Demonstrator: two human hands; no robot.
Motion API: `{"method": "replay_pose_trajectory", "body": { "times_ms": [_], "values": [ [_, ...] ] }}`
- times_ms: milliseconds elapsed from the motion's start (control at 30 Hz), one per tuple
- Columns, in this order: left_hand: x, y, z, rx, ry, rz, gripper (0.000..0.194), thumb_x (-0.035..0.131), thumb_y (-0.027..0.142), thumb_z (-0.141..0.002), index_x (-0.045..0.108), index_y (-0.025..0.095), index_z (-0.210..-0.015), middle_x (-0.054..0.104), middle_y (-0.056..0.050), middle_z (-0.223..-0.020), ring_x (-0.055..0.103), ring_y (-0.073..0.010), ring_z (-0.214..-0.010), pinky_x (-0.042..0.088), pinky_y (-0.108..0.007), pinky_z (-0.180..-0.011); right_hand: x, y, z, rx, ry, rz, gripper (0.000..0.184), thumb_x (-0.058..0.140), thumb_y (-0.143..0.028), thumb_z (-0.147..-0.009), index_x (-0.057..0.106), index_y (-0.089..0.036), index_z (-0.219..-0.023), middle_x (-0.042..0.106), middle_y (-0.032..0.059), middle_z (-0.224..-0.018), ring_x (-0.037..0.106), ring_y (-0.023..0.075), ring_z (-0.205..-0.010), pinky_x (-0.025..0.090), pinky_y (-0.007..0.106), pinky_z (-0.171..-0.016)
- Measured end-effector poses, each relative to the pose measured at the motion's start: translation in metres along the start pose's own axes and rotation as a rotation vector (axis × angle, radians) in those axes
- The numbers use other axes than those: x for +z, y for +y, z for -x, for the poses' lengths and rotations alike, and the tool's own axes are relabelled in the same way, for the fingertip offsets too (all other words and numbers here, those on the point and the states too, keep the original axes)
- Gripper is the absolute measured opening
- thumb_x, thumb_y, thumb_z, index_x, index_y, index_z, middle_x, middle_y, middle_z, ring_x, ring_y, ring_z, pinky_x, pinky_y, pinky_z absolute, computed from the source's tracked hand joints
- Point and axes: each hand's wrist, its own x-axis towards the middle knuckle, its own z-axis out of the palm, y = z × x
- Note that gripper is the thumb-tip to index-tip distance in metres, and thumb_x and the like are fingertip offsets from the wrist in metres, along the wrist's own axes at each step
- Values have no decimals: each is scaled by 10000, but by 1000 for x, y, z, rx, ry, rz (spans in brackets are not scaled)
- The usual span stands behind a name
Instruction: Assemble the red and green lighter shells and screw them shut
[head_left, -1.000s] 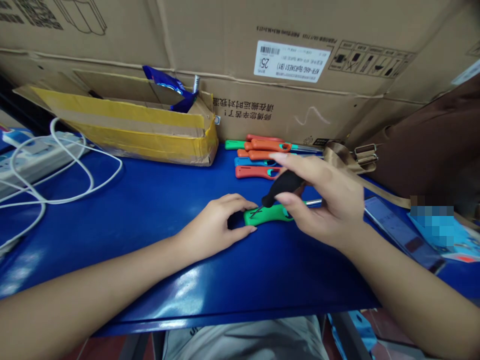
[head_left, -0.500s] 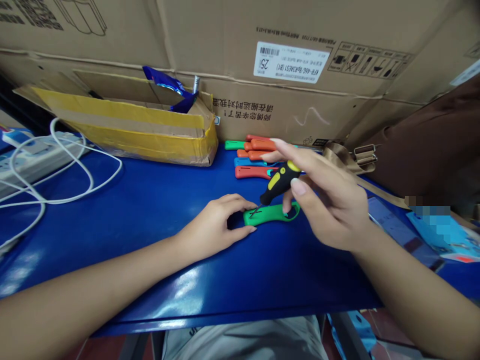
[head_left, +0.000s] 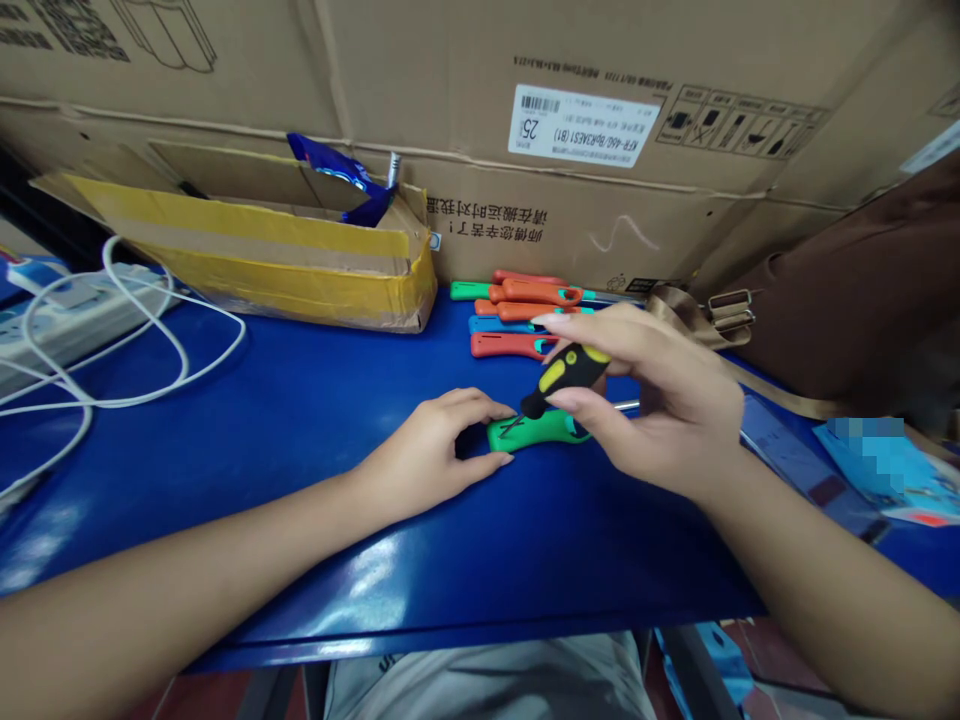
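A green long-nosed lighter (head_left: 549,429) lies on the blue table, its metal tube pointing right. My left hand (head_left: 427,445) is closed on the lighter's left end, thumb on the near side and fingers on the far side. In my right hand (head_left: 664,400) is a small black-and-yellow screwdriver (head_left: 559,380), held by its handle between thumb and fingers. It tilts down to the left, its thin shaft over the dark slot in the lighter's handle. Whether the tip is inside the slot is too small to tell. My right hand hides part of the lighter's tube.
Behind my hands lie several red, orange, blue and green lighters (head_left: 506,345). A yellow-taped carton (head_left: 300,285) stands at the back left, by a power strip (head_left: 75,325) with white cables. To the right are a phone (head_left: 795,470), a blue packet (head_left: 885,465) and a brown strap (head_left: 675,310).
My right hand has lowered slightly and its fingers have come closer round the screwdriver, whose handle now leans further right. The lighter's metal tube has come into view. My left hand stays put.
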Motion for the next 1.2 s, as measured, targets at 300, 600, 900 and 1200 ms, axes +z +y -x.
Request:
{"method": "replay_pose_trajectory", "body": {
  "times_ms": [300,600,900,1200],
  "values": [
    [0,1,0,2,-1,11,233,774,211,-859,691,193,-1076,732,-43,-1057,684,-199,-989,545,-341,-921,-2,-2,0,49,-132,-13,484,543,-231,-1007,496,-275,-1486,709,76,-1252,711,216,-990,635,367,-785],
    [0,1,-1,-5,1,9,231,774,214,-861,685,177,-1071,720,-41,-1038,675,-195,-979,537,-326,-907,-4,-7,-2,84,-167,-109,458,517,-186,-999,537,-269,-1449,688,78,-1317,692,230,-1106,628,392,-850],
    [0,2,0,-1,-92,-61,269,691,242,-935,660,155,-1187,652,-83,-1124,627,-232,-1074,520,-403,-992,-1,-3,-1,83,-69,-73,438,570,-214,-990,577,-248,-1427,697,92,-1233,684,198,-943,612,332,-715],
    [0,1,1,-13,-85,-44,305,696,246,-936,662,148,-1222,634,-73,-1096,627,-216,-1043,523,-380,-972,0,-5,0,38,-17,-30,402,653,-222,-947,641,-247,-1348,735,66,-1156,692,198,-921,612,330,-761]
  ]
}}
